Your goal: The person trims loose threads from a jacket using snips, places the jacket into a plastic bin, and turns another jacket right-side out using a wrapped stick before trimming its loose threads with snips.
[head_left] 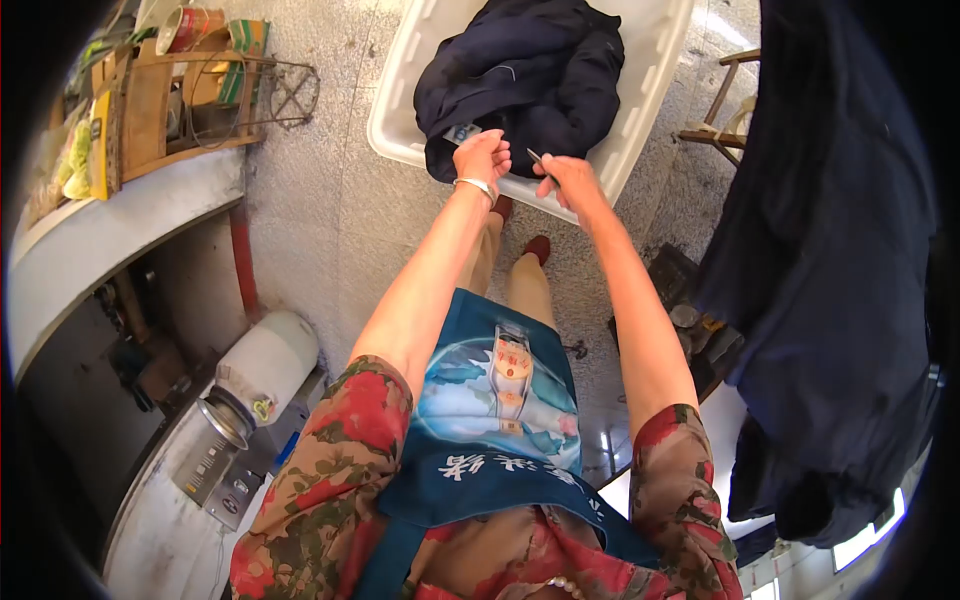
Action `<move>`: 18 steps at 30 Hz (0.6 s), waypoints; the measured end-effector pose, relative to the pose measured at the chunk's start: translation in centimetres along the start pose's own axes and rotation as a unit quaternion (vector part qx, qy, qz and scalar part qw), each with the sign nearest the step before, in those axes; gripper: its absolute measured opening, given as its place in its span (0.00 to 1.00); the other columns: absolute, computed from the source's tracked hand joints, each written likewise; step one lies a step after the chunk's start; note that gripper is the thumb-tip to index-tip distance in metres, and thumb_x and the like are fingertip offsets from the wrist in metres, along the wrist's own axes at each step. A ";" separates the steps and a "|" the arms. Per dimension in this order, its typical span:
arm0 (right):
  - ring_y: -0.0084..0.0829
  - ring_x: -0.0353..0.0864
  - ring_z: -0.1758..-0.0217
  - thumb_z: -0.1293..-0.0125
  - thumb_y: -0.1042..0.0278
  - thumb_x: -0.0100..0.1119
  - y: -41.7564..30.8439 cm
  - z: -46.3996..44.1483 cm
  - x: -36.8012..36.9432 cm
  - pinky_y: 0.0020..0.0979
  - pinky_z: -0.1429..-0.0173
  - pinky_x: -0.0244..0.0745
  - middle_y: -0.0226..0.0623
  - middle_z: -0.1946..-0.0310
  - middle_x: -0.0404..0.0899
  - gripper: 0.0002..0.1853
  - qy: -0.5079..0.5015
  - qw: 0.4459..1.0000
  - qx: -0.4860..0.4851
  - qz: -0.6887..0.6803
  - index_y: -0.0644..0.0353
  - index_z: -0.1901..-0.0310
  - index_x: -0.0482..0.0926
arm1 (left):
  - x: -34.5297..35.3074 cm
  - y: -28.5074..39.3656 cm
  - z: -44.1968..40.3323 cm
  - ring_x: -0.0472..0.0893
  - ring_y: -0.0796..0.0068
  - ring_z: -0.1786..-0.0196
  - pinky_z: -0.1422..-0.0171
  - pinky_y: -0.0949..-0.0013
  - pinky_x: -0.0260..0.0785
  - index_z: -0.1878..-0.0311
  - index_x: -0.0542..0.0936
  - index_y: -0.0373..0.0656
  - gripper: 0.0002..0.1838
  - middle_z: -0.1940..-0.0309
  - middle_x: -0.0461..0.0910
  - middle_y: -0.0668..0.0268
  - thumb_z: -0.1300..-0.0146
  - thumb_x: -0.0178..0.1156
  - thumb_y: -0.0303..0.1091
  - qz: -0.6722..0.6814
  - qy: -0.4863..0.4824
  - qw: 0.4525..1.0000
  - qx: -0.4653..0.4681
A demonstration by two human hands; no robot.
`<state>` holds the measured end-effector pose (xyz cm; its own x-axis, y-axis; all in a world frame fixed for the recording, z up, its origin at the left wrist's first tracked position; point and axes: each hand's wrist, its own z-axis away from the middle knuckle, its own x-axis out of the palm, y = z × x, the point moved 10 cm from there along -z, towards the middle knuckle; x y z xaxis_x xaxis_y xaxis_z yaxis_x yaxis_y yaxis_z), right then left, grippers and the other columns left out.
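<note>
Dark navy garments (520,75) lie bunched in a white plastic bin (385,115) in front of me. My left hand (482,153) is closed at the near edge of the pile, beside a small white label (462,133). What its curled fingers grip, if anything, is hidden. To its right, my right hand (572,185) is closed around a small dark pointed tool (540,163) that looks like thread snips. The tool's tip points up and left, towards the garments and my left hand, apart from that hand.
Dark cloth (830,250) hangs close on the right. A wooden chair-like frame (165,110) with odds and ends sits at the upper left, above a machine with a pale motor (265,365). A wooden stool (718,138) stands right of the bin.
</note>
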<state>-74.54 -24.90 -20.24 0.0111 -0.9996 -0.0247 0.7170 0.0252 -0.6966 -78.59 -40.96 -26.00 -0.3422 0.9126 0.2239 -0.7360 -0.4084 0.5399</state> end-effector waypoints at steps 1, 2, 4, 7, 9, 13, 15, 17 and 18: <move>0.20 0.64 0.85 0.38 0.50 0.49 -0.6 -1.2 -0.3 0.24 0.80 0.59 0.35 0.81 0.79 0.23 0.007 1.000 0.006 0.009 0.66 0.63 0.80 | 0.2 -0.2 -0.5 0.76 0.81 0.76 0.73 0.76 0.72 0.57 0.79 0.40 0.09 0.72 0.79 0.66 0.39 0.59 0.31 -0.002 0.009 1.000 -0.011; 0.21 0.65 0.85 0.39 0.50 0.50 -1.2 -2.4 -0.5 0.25 0.79 0.60 0.36 0.81 0.80 0.23 0.014 1.000 0.011 0.017 0.66 0.65 0.80 | 0.4 -0.3 -1.0 0.76 0.81 0.76 0.73 0.76 0.72 0.56 0.79 0.40 0.09 0.72 0.79 0.66 0.39 0.59 0.31 0.003 0.010 1.000 -0.017; 0.21 0.65 0.85 0.40 0.51 0.52 -2.1 -4.3 -0.7 0.25 0.80 0.60 0.37 0.81 0.80 0.21 0.021 0.998 0.016 0.053 0.65 0.68 0.79 | 0.7 -0.7 -1.6 0.76 0.81 0.76 0.73 0.76 0.72 0.56 0.79 0.39 0.09 0.72 0.79 0.66 0.39 0.59 0.31 0.013 0.012 0.999 -0.028; 0.20 0.65 0.84 0.41 0.52 0.55 -2.4 -6.3 -0.6 0.25 0.80 0.59 0.36 0.81 0.80 0.19 0.013 0.995 0.035 0.096 0.63 0.71 0.78 | 0.8 -1.2 -2.1 0.76 0.81 0.76 0.73 0.76 0.72 0.57 0.78 0.39 0.09 0.73 0.79 0.66 0.39 0.59 0.31 0.021 0.015 0.999 -0.040; 0.21 0.66 0.84 0.41 0.53 0.56 -2.2 -7.4 -0.6 0.25 0.79 0.60 0.36 0.81 0.80 0.18 0.004 0.992 0.048 0.120 0.63 0.72 0.78 | 0.8 -1.6 -2.5 0.76 0.81 0.77 0.73 0.76 0.72 0.57 0.78 0.39 0.09 0.74 0.79 0.67 0.39 0.59 0.31 0.027 0.017 0.998 -0.050; 0.21 0.67 0.82 0.42 0.54 0.58 -2.2 -8.7 -0.4 0.25 0.76 0.62 0.34 0.82 0.79 0.17 -0.012 0.988 0.048 0.149 0.62 0.73 0.78 | 0.9 -2.3 -2.4 0.76 0.81 0.76 0.73 0.77 0.72 0.56 0.77 0.38 0.09 0.73 0.78 0.67 0.38 0.58 0.31 0.028 0.014 0.998 -0.058; 0.21 0.67 0.82 0.43 0.53 0.58 -2.2 -9.2 -0.4 0.26 0.76 0.62 0.34 0.82 0.79 0.17 -0.015 0.985 0.054 0.165 0.62 0.73 0.78 | 0.9 -2.3 -2.3 0.76 0.81 0.76 0.73 0.77 0.72 0.55 0.77 0.38 0.10 0.73 0.78 0.67 0.37 0.57 0.32 0.018 0.007 0.998 -0.062; 0.22 0.68 0.81 0.43 0.53 0.58 -2.3 -9.4 -0.3 0.26 0.74 0.63 0.34 0.81 0.79 0.17 -0.017 0.983 0.059 0.175 0.62 0.73 0.79 | 0.8 -2.3 -2.5 0.76 0.81 0.76 0.73 0.77 0.72 0.55 0.77 0.38 0.10 0.72 0.78 0.67 0.36 0.57 0.32 0.007 0.005 0.998 -0.063; 0.22 0.69 0.80 0.43 0.53 0.59 -2.3 -9.5 -0.3 0.27 0.72 0.64 0.34 0.81 0.80 0.17 -0.018 0.982 0.061 0.177 0.62 0.73 0.79 | 0.6 -2.3 -2.5 0.76 0.81 0.76 0.73 0.77 0.72 0.54 0.77 0.37 0.11 0.72 0.78 0.67 0.36 0.56 0.32 0.002 0.006 0.998 -0.062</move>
<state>-82.80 -24.51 -25.43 0.2976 -0.9284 -0.2224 0.7423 0.3715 -0.5576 -78.58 -39.47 -29.16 -0.3514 0.9113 0.2146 -0.8014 -0.4112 0.4343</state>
